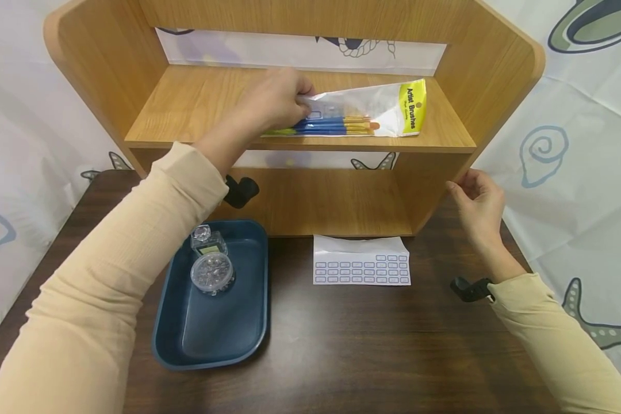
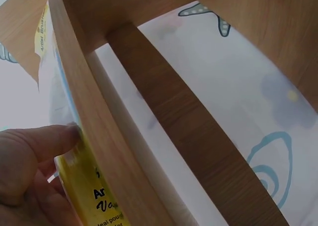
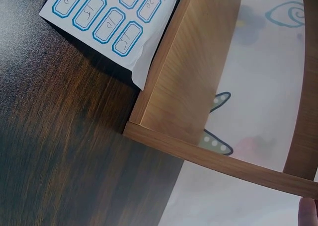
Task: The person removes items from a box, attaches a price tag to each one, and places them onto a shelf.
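Note:
Along the front of the upper shelf lies a clear packet of artist brushes (image 1: pixel 362 112), blue-handled, with a yellow printed end. My left hand (image 1: pixel 276 100) grips its left part; a small blue-outlined label (image 1: pixel 314 114) shows beside the fingers. In the left wrist view, the thumb (image 2: pixel 44 141) lies over the packet's other yellow end (image 2: pixel 92 186), near the shelf edge. My right hand (image 1: pixel 478 207) pinches the front edge of the right side panel of the wooden shelf (image 1: pixel 445 167). Only a fingertip (image 3: pixel 308 213) shows at that panel in the right wrist view.
A blue tray (image 1: pixel 222 339) on the dark table holds a round clear container (image 1: pixel 212 272) and a small glass bottle (image 1: pixel 209 241). A sheet of blue-outlined labels (image 1: pixel 361 270) lies before the lower shelf. Patterned white cloth (image 1: pixel 548 218) hangs around.

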A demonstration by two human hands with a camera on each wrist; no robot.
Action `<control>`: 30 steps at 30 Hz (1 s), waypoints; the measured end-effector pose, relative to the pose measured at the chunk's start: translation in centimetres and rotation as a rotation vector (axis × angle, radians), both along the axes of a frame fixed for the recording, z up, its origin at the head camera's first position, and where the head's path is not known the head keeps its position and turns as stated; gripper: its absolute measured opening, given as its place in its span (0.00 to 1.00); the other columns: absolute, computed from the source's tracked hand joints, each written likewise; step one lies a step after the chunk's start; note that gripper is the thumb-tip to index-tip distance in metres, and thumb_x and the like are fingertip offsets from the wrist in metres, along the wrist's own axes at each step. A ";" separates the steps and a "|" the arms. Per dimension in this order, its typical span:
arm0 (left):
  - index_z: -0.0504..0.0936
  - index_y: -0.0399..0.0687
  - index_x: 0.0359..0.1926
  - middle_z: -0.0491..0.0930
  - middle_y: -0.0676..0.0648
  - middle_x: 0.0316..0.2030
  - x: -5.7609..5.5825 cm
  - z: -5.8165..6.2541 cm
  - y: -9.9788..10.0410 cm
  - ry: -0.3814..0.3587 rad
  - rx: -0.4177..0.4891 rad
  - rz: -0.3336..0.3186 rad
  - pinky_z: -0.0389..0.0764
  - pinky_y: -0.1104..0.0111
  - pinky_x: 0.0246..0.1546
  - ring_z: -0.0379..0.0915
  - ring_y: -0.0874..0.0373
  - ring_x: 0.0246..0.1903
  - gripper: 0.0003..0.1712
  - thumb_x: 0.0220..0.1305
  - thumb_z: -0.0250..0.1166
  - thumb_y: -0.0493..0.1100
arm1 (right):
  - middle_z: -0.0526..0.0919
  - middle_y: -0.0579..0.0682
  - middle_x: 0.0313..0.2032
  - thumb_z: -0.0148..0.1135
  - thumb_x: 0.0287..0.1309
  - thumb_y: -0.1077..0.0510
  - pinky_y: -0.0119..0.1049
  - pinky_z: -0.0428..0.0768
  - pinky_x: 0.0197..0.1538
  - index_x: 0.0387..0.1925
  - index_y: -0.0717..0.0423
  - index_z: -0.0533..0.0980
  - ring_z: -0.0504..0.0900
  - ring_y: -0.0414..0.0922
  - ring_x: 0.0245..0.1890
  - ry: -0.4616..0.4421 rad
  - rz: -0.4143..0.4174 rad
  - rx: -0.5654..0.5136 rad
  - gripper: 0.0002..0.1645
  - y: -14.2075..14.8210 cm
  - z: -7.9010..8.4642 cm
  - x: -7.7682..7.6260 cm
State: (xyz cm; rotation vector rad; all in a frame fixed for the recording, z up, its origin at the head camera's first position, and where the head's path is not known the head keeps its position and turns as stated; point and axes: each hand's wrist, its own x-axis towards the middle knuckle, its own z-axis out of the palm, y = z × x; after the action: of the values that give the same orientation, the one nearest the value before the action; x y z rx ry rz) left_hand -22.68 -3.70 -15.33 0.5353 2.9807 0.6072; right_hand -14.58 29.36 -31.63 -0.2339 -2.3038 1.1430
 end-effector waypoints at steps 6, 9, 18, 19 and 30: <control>0.83 0.45 0.62 0.84 0.43 0.60 -0.2 -0.4 0.2 0.021 0.010 0.012 0.65 0.56 0.61 0.72 0.49 0.56 0.19 0.76 0.57 0.39 | 0.83 0.32 0.34 0.67 0.65 0.65 0.14 0.74 0.39 0.50 0.69 0.81 0.77 0.21 0.32 0.001 0.009 -0.017 0.14 0.1 -0.1 0.0; 0.83 0.44 0.61 0.85 0.43 0.58 -0.3 -0.7 0.2 0.037 0.009 0.008 0.63 0.57 0.59 0.72 0.48 0.56 0.17 0.76 0.58 0.39 | 0.76 0.22 0.30 0.67 0.65 0.65 0.14 0.73 0.39 0.49 0.69 0.81 0.77 0.20 0.32 0.007 0.012 -0.019 0.14 0.1 -0.1 0.0; 0.75 0.46 0.70 0.78 0.43 0.68 -0.5 -1.2 0.1 0.054 0.041 0.034 0.58 0.56 0.62 0.70 0.47 0.62 0.25 0.75 0.59 0.40 | 0.75 0.18 0.30 0.67 0.65 0.65 0.14 0.74 0.40 0.51 0.70 0.81 0.77 0.20 0.33 0.005 0.020 -0.026 0.15 0.1 -0.2 0.0; 0.75 0.46 0.70 0.77 0.44 0.68 -0.4 -1.3 0.0 0.056 0.047 0.038 0.57 0.55 0.62 0.70 0.47 0.63 0.25 0.74 0.59 0.40 | 0.75 0.18 0.30 0.67 0.65 0.65 0.14 0.74 0.40 0.51 0.69 0.80 0.77 0.20 0.33 0.004 0.020 -0.025 0.15 0.1 -0.2 0.0; 0.75 0.45 0.69 0.75 0.46 0.70 -0.6 -1.6 -0.5 0.052 0.105 0.043 0.55 0.53 0.65 0.67 0.50 0.71 0.26 0.73 0.62 0.42 | 0.77 0.24 0.31 0.67 0.64 0.67 0.13 0.74 0.39 0.50 0.71 0.80 0.77 0.20 0.32 0.025 0.024 -0.028 0.15 0.0 -0.2 0.1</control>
State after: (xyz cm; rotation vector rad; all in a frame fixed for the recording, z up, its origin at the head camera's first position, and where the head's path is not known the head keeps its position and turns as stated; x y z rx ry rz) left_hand -23.28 -4.24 -16.94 0.5029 3.0296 0.7691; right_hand -14.48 29.40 -31.78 -0.2026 -2.2759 1.1847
